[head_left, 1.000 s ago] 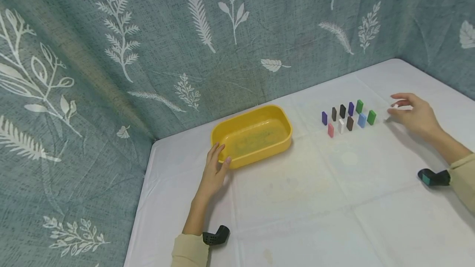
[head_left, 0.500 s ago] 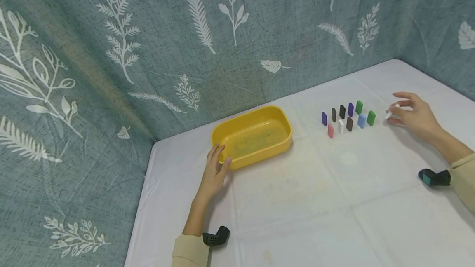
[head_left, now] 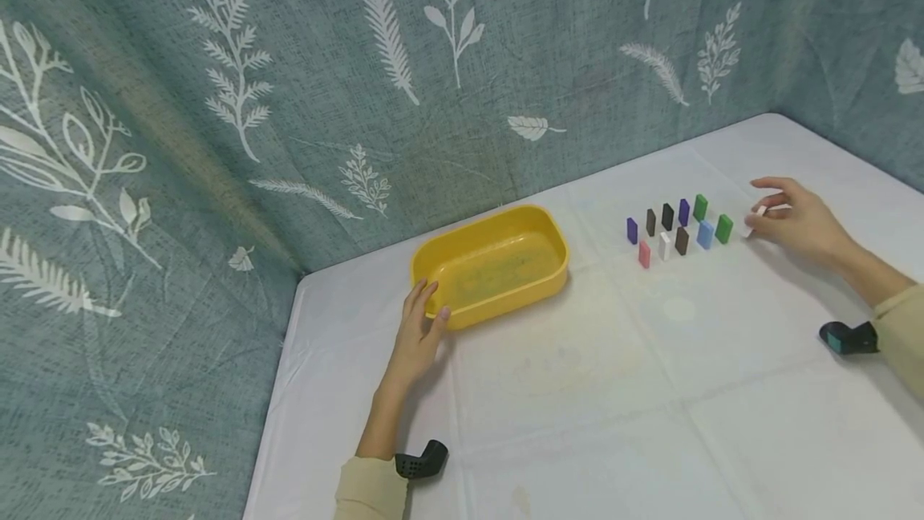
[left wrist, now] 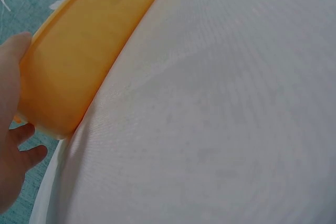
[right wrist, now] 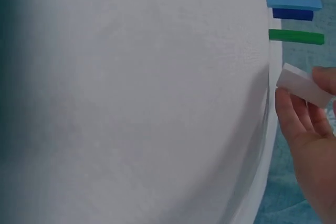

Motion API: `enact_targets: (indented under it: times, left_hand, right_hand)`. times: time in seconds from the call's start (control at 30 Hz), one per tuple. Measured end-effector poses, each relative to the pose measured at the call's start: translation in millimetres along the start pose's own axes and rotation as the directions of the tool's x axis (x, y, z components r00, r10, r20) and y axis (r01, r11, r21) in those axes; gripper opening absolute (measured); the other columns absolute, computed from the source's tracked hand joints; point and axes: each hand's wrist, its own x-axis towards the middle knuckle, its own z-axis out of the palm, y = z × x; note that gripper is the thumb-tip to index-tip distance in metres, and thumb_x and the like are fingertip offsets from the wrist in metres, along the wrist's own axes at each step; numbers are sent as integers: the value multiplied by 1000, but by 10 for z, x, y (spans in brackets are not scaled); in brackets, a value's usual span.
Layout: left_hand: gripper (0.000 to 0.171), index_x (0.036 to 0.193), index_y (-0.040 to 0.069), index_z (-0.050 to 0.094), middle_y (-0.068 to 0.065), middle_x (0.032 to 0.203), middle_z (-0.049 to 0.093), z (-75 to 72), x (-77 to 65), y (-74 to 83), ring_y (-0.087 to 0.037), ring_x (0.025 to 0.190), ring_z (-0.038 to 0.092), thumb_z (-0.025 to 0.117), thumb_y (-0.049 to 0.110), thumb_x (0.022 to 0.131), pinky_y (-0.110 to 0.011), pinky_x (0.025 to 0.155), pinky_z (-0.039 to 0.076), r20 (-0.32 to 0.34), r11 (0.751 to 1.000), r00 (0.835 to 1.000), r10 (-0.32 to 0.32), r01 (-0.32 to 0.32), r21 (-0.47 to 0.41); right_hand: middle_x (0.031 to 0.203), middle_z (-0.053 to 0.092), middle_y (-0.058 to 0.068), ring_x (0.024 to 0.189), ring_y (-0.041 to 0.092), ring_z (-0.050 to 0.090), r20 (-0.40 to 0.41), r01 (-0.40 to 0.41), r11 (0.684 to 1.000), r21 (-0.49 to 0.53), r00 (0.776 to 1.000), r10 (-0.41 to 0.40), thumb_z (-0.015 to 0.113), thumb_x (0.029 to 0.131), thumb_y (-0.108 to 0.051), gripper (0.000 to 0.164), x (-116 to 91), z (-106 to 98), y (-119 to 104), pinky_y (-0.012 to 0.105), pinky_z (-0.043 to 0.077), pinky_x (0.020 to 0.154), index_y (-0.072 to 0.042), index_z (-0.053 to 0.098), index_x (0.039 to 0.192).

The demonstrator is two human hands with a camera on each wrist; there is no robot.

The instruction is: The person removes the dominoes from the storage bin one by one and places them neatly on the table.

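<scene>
In the head view my left hand (head_left: pixel 415 342) rests at the near left corner of a yellow plastic tub (head_left: pixel 498 310), thumb by the front wall and fingers at the left end. The left wrist view shows the thumb at the rim and loosely bent fingertips by the end wall of the tub (left wrist: pixel 79 61). My right hand (head_left: pixel 812 223) pinches a white domino block (right wrist: pixel 302 83) between thumb and fingers, just right of a green domino (head_left: pixel 723 229). It is tilted in the right wrist view.
Several dominoes stand upright in two rows, among them a pink one (head_left: pixel 644 254), a white one (head_left: pixel 664 247), a light blue one (head_left: pixel 705 234) and a black one (head_left: pixel 667 217). They stand on a white tablecloth (head_left: pixel 577 408). A leaf-patterned curtain (head_left: pixel 325 62) hangs behind the table.
My right hand has moved slightly left, toward the green domino, with the white domino pinched, which has turned in the fingers. The left hand and the tub have stayed put.
</scene>
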Motion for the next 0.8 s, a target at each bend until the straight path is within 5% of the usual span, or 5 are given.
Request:
enact_targets:
  times: [0.1, 0.4, 0.6, 0.7, 0.8]
  left_hand:
    - [55, 146, 1, 32, -17, 154, 17, 6, -3, 0, -40, 139, 18, 47, 31, 101, -61, 105, 22, 3, 1000, 1000, 0, 0, -5]
    - [55, 146, 3, 32, -14, 154, 17, 13, -3, 2, -37, 140, 17, 45, 33, 102, -60, 106, 22, 3, 1000, 1000, -14, 14, 6]
    - [56, 146, 1, 32, -16, 154, 17, 5, 0, 8, -39, 139, 17, 45, 33, 102, -61, 105, 22, 0, 1000, 1000, -9, 9, 12]
    - [55, 146, 1, 32, -17, 154, 17, 9, -1, 2, -40, 139, 18, 46, 32, 102, -62, 105, 22, -2, 1000, 1000, -4, 4, 10]
    - [55, 146, 2, 32, -16, 154, 16, 11, -6, 2, -39, 139, 17, 45, 33, 102, -62, 105, 21, 4, 1000, 1000, -7, 7, 10]
  right_hand:
    - [119, 44, 31, 112, 49, 44, 15, 19, 999, -30, 1000, -19, 58, 95, -16, 65, 33, 7, 12, 5, 31, 64, 4, 23, 146]
    - [111, 50, 32, 108, 54, 47, 52, 106, 992, -68, 993, -103, 61, 88, 3, 62, 86, 22, 38, 17, 39, 79, 6, 29, 142]
    - [110, 52, 34, 109, 55, 46, 82, 135, 988, -69, 988, -129, 61, 86, 9, 65, 92, 38, 49, 51, 39, 93, 6, 28, 142]
    - [108, 55, 31, 107, 51, 49, 82, 157, 984, -81, 985, -151, 61, 84, 12, 63, 88, 50, 66, 21, 44, 86, 6, 32, 140]
    - [104, 58, 28, 101, 35, 56, 78, 195, 976, -92, 979, -188, 61, 82, 14, 61, 85, 52, 91, 1, 32, 72, 7, 36, 137]
